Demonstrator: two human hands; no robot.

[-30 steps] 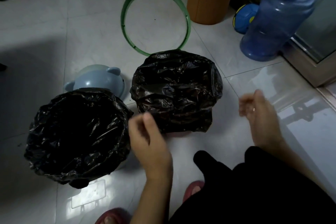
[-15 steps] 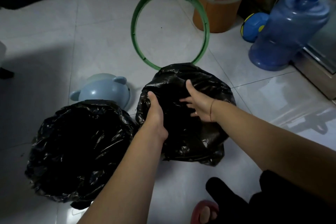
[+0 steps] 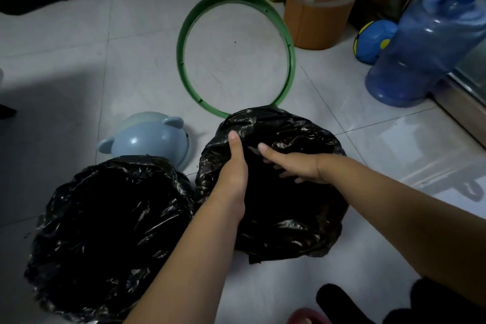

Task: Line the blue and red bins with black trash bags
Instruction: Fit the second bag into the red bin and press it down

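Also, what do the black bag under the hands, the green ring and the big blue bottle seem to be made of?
Black bag: thin plastic film, glossy; it crinkles and shows sharp small highlights. Green ring: probably rigid moulded plastic, dull sheen, with small notches on its band. Blue bottle: translucent hard plastic, smooth, with bright reflections.

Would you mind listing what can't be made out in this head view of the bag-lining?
- Bin colours: black bags cover both the left bin and the right bin.
- Fingers of the left hand and right hand: tucked into dark plastic, so their grip is unclear.
- Green ring: its near edge is behind the right bag.
- Blue water jug: its top is blurred and cut off by the frame's corner.
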